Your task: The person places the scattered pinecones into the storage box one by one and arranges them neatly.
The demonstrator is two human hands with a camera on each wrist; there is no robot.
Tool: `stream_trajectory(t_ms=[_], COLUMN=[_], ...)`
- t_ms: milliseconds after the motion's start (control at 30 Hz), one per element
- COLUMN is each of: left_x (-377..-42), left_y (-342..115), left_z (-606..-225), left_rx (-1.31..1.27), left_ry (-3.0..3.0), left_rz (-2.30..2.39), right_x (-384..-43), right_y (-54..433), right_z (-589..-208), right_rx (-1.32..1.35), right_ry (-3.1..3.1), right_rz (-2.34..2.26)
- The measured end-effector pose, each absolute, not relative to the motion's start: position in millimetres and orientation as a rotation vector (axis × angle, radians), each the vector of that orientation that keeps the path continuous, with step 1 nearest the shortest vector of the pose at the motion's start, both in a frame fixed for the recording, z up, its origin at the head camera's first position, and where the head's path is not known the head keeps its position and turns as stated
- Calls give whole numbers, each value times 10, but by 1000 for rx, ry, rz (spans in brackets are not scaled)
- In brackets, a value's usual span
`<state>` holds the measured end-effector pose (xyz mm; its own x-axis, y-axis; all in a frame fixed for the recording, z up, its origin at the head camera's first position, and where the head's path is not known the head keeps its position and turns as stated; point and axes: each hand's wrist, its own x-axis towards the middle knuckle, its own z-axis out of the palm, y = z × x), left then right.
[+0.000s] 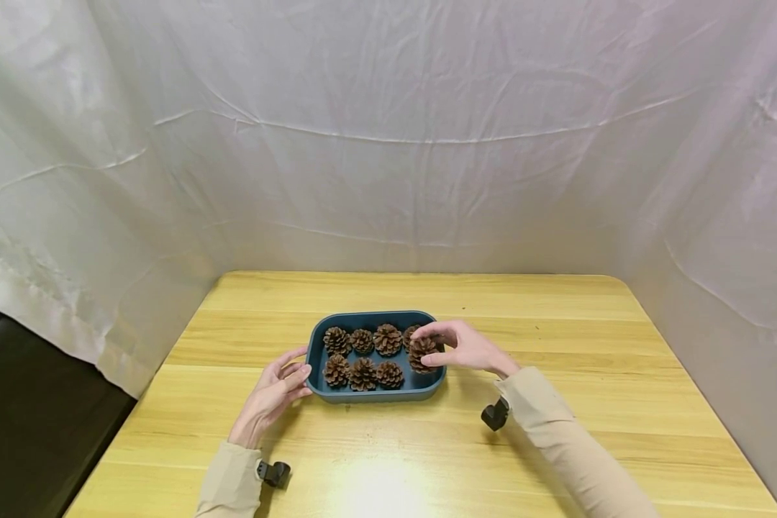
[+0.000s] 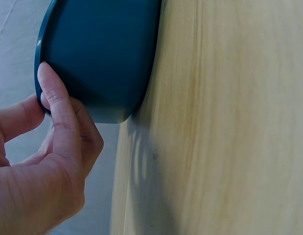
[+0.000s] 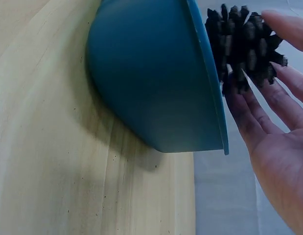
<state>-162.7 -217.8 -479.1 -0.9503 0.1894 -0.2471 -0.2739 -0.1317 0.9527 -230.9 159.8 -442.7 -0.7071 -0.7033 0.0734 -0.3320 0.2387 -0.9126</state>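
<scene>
A dark blue rectangular tray (image 1: 378, 396) with rounded corners stands on the table. Its left end is pinched at the rim between the thumb and fingers of my left hand (image 1: 277, 388); the left wrist view shows this hand (image 2: 58, 147) at the tray wall (image 2: 102, 54). My right hand (image 1: 469, 348) grips a brown pine cone (image 1: 422, 354) over the tray's right end. In the right wrist view the cone (image 3: 246, 46) shows above the rim, between thumb and fingers. Two rows of pine cones (image 1: 362, 375) lie inside, one back-row cone (image 1: 410, 335) partly hidden by my right hand.
The wooden table (image 1: 557, 316) reaches out on all sides of the tray. Pale curtains (image 1: 388, 180) hang behind it and at both sides. A dark surface (image 1: 32, 403) lies beyond the left edge. Black wrist cameras (image 1: 495, 414) sit on both sleeves.
</scene>
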Motion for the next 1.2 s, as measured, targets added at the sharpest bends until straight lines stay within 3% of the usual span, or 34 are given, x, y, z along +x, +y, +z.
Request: stream_trajectory(t_ms=[1200], left_x=[-1617], left_y=[-2171], left_z=[-4773], left_rx=[-98], left_ry=[1854], left_rz=[2156], right_x=[-2296], right_y=[1551], right_z=[-4501], right_rx=[-1049], right_ry=[2459], right_rz=[-1140])
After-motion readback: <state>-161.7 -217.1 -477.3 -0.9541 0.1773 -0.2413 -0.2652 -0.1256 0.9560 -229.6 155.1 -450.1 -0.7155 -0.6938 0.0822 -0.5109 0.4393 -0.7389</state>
